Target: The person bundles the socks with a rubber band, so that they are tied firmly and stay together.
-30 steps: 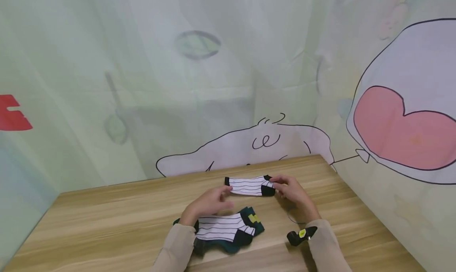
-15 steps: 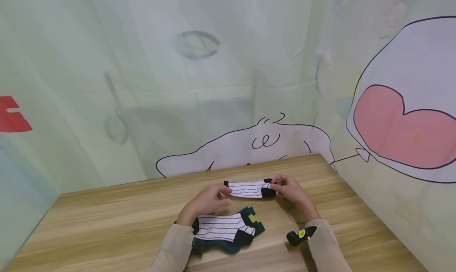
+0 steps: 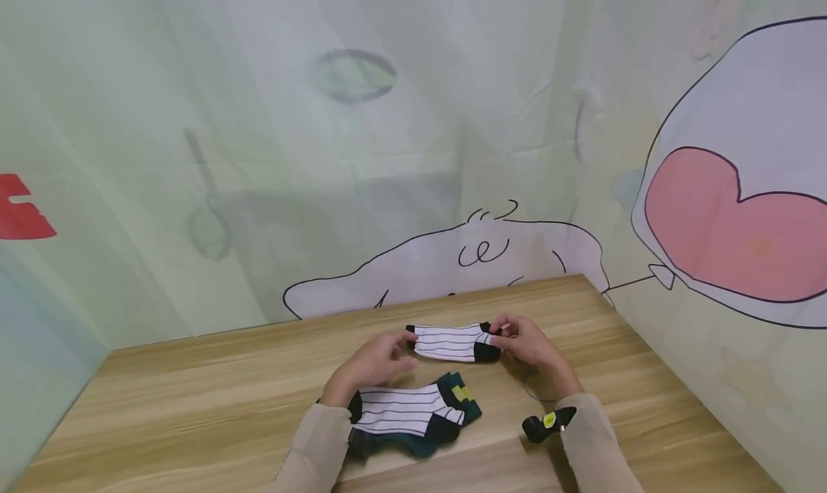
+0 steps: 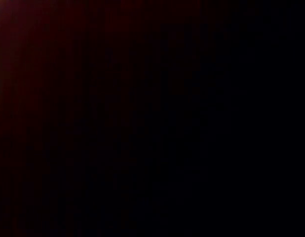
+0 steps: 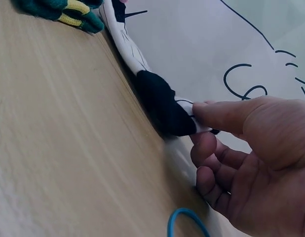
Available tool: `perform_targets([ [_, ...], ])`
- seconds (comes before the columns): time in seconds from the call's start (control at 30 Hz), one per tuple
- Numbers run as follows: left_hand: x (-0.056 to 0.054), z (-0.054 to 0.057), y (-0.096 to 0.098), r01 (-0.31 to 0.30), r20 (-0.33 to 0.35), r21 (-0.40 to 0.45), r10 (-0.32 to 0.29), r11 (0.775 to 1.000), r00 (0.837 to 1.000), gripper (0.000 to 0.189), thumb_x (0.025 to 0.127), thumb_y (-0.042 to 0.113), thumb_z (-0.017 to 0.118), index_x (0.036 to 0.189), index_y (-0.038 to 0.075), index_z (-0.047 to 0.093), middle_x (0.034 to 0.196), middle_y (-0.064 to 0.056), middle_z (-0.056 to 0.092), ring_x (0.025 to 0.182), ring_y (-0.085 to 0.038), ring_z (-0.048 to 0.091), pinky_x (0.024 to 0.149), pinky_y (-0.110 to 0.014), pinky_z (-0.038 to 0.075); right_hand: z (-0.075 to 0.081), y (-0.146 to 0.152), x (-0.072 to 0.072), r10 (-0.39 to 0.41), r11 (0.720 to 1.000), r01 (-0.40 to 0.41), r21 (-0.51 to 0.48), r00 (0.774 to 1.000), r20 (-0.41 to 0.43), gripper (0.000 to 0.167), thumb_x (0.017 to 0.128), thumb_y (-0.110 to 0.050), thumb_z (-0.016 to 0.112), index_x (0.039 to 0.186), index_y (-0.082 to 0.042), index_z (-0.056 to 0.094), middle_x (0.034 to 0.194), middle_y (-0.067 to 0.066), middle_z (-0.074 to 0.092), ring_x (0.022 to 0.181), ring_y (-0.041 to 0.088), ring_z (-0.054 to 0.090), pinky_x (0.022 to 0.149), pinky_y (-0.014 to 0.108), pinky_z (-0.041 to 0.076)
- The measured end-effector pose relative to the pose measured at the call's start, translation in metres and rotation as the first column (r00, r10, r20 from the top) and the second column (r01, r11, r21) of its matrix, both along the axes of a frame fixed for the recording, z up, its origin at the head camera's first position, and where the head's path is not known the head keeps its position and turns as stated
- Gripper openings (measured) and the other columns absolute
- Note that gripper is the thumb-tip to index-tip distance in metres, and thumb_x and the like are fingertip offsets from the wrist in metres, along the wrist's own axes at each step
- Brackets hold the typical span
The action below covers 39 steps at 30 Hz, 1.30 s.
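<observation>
Head view: we find a white sock with thin black lengthwise stripes and black heel and toe (image 3: 446, 342) spread flat between two bare hands, above the far part of a light wood-grain table (image 3: 194, 392). The toe points left; the heel sits at the near right corner.

The right hand (image 3: 530, 346) pinches the sock's white cuff end between thumb and forefinger. Right wrist view confirms it: the thumb lies along the upper side, the other fingers curl in below, and the heel hangs just beside the pinch.

The left hand (image 3: 375, 364) has its fingertips at the toe end, thumb spread apart from them. Whether those fingers grip the toe or merely touch it, we cannot tell; the left wrist view is nearly black.

Nearer us, partly beneath the left wrist, lies a second black-striped white sock (image 3: 397, 410), toe also leftward. It rests on dark green knit fabric (image 3: 420, 446) with yellow patches (image 3: 461, 394) at its right end.

By the right beige sleeve (image 3: 597, 443) we note a small black device with a yellow sticker (image 3: 539, 427). Right wrist view adds a loop of blue cord (image 5: 184, 212) below the hand. Behind the table we record a pale green printed cloth (image 3: 258, 84) bearing a balloon drawing with a pink heart (image 3: 730, 220).
</observation>
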<state>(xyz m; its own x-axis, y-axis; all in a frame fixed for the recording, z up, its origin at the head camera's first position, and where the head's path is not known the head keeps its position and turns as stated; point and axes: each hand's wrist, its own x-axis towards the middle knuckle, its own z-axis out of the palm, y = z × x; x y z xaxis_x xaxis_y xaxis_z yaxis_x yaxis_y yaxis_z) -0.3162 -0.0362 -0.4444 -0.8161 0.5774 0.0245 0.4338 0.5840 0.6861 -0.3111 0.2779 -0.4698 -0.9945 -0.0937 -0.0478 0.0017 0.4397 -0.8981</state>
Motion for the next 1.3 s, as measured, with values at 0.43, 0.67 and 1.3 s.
perform_targets([
  [0.43, 0.000, 0.002, -0.002, -0.018, 0.009, -0.023, 0.019, 1.000, 1.000, 0.035, 0.094, 0.012, 0.067, 0.126, 0.000, 0.065, 0.113, -0.012, 0.067, 0.088, -0.018, 0.060, 0.075, -0.035, 0.050, 0.001, -0.005, -0.002, 0.075, 0.992, -0.069, 0.104, 0.996, -0.054, 0.014, 0.096, -0.010, 0.064, 0.108, -0.005, 0.069, 0.115, 0.015, 0.060, 0.077, 0.021, 0.056, 0.065, 0.031, 0.048],
  [0.67, 0.002, 0.008, -0.006, -0.058, 0.035, -0.004, 0.058, 0.998, 0.998, 0.030, 0.096, 0.018, 0.066, 0.124, 0.007, 0.069, 0.114, -0.006, 0.067, 0.093, -0.017, 0.061, 0.077, -0.036, 0.050, 0.001, -0.008, -0.001, 0.037, 0.989, -0.026, 0.142, 0.996, -0.078, 0.012, 0.098, -0.009, 0.061, 0.105, -0.006, 0.071, 0.111, 0.011, 0.064, 0.078, 0.019, 0.056, 0.064, 0.031, 0.049],
  [1.3, 0.012, 0.027, -0.037, -0.033, -0.014, 0.020, 0.033, 0.999, 0.999, 0.031, 0.100, 0.025, 0.061, 0.128, 0.015, 0.068, 0.125, -0.002, 0.064, 0.106, -0.021, 0.058, 0.089, -0.047, 0.049, 0.023, -0.015, 0.003, 0.161, 0.976, -0.134, 0.171, 0.975, -0.154, 0.007, 0.098, -0.011, 0.063, 0.101, -0.007, 0.068, 0.098, 0.005, 0.063, 0.087, 0.020, 0.055, 0.076, 0.034, 0.046],
])
